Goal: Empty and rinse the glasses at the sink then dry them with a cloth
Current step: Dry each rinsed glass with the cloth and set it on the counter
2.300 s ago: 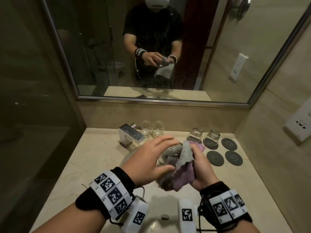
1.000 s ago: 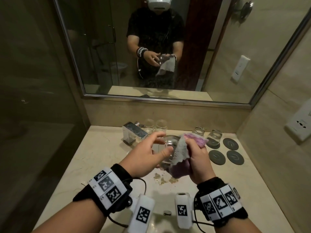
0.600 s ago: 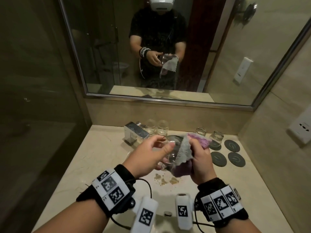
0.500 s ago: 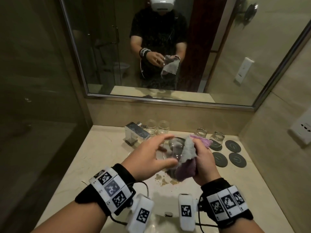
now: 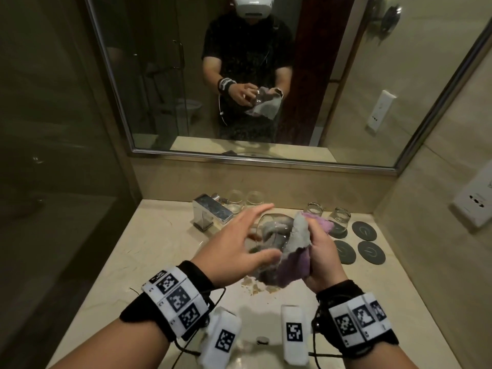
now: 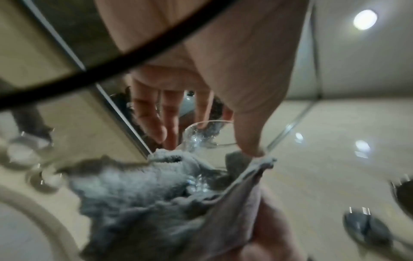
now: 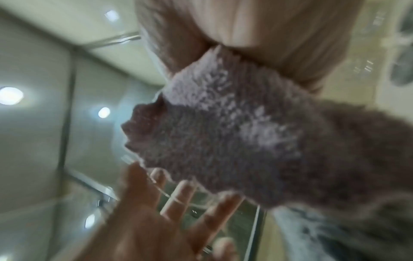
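A clear glass (image 5: 274,233) lies tilted above the sink (image 5: 247,312), with a grey and purple cloth (image 5: 298,243) stuffed into its mouth. My right hand (image 5: 320,259) grips the bunched cloth and presses it into the glass. My left hand (image 5: 239,243) is spread against the glass's left side with straight fingers, the thumb under it. In the left wrist view the fingers (image 6: 156,123) touch the wet glass (image 6: 201,136) above the cloth (image 6: 145,190). The right wrist view is mostly filled by the cloth (image 7: 234,132).
A chrome tap (image 5: 210,211) stands behind the sink, with two clear glasses (image 5: 235,199) beside it. Two small jars (image 5: 339,217) stand at the back right near dark round coasters (image 5: 371,252). Brown residue (image 5: 255,286) lies in the basin. A mirror (image 5: 159,75) faces me.
My left hand has loosened from a grip on the glass to spread, straight fingers against it. The right hand keeps working the cloth inside the glass, which stays over the sink.
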